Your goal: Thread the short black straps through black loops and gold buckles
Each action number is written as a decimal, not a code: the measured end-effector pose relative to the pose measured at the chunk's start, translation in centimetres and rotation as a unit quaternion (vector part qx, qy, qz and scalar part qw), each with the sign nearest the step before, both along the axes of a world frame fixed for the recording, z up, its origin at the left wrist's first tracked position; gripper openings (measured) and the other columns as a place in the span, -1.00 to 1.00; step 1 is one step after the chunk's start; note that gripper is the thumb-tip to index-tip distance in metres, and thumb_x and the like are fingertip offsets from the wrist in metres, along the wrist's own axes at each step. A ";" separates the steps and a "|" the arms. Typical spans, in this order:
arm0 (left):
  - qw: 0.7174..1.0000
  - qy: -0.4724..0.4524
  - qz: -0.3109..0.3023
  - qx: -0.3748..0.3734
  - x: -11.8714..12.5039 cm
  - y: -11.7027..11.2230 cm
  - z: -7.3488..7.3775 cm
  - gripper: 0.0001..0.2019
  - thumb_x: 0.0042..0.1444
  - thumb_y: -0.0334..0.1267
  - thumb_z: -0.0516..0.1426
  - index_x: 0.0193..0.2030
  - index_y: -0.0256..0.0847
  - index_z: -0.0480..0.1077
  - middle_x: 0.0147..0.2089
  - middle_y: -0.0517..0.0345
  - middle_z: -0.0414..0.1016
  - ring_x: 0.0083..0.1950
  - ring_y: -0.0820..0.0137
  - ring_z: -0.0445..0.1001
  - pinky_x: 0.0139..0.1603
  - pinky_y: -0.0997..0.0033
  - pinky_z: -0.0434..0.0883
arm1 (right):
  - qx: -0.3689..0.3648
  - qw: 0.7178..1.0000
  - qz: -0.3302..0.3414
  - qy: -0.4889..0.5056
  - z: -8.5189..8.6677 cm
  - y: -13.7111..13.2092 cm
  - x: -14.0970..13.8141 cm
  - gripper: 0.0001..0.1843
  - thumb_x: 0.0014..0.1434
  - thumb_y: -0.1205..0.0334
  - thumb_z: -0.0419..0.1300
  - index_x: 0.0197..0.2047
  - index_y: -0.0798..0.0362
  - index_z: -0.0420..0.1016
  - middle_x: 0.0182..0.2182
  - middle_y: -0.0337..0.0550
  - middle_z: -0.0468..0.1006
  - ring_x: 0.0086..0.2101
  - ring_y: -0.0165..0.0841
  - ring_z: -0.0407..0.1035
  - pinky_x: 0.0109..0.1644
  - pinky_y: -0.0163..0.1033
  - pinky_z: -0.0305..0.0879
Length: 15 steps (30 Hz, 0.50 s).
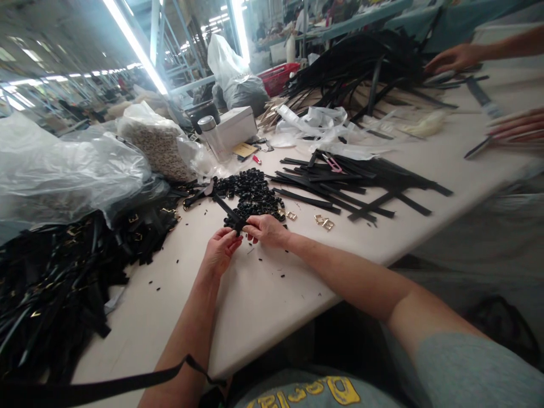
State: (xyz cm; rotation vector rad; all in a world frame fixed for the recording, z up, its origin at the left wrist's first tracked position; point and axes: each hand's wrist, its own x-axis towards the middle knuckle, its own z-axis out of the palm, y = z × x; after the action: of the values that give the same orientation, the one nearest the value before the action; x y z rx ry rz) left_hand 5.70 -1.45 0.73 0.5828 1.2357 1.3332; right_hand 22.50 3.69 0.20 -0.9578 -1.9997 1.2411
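Both hands meet over the table at one black strap [227, 209], which slants away from me toward the far left. My left hand [221, 246] pinches its near end between thumb and fingers. My right hand [266, 230] grips the same strap just beside it; what lies under those fingers is hidden. Directly behind the hands is a heap of small black loops [255, 195]. A few gold buckles [324, 222] lie to the right of my right hand. More black straps [323, 187] are spread out beyond them, with pink-handled thread snips [332, 164] on top.
A big pile of black straps with gold buckles [63, 283] covers the table's left side. Plastic bags [153, 139], a clear bottle [212, 139] and a white box [238, 127] stand behind. At the right, another person's hands [457, 58] work near long black strips [352, 68].
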 end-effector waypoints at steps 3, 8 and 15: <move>1.000 0.009 -0.016 0.001 0.2 -0.1 0.0 -0.61 -0.37 -0.35 0.42 -0.37 -0.26 0.38 -0.49 0.20 0.51 -0.46 0.44 0.54 -0.39 0.57 0.47 | -0.001 0.999 -0.023 -0.029 0.4 0.0 0.1 -0.79 0.27 0.20 0.09 -0.34 0.12 0.42 -0.48 -0.26 0.58 -0.56 -0.55 0.44 -0.48 -0.48 0.18; 0.999 0.017 -0.024 0.013 0.4 -0.1 0.0 -0.56 -0.42 -0.30 0.44 -0.38 -0.24 0.37 -0.49 0.26 0.49 -0.47 0.44 0.54 -0.40 0.56 0.47 | 0.034 0.992 -0.053 -0.108 0.8 0.1 0.3 -0.75 0.27 0.15 0.09 -0.37 0.10 0.45 -0.52 -0.27 0.57 -0.55 -0.53 0.42 -0.43 -0.43 0.14; 0.999 0.014 -0.030 0.013 0.4 0.0 0.0 -0.59 -0.38 -0.30 0.43 -0.41 -0.24 0.33 -0.50 0.26 0.49 -0.46 0.47 0.53 -0.41 0.60 0.46 | 0.021 0.995 -0.071 -0.073 0.7 0.3 0.3 -0.78 0.23 0.20 0.11 -0.39 0.11 0.46 -0.49 -0.22 0.57 -0.54 -0.51 0.39 -0.41 -0.41 0.18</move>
State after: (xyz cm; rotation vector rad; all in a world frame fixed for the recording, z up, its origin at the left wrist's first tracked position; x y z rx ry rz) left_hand 6.09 -1.49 0.77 0.6552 1.2162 1.2966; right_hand 22.80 4.04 0.94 -1.1784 -2.0208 1.0736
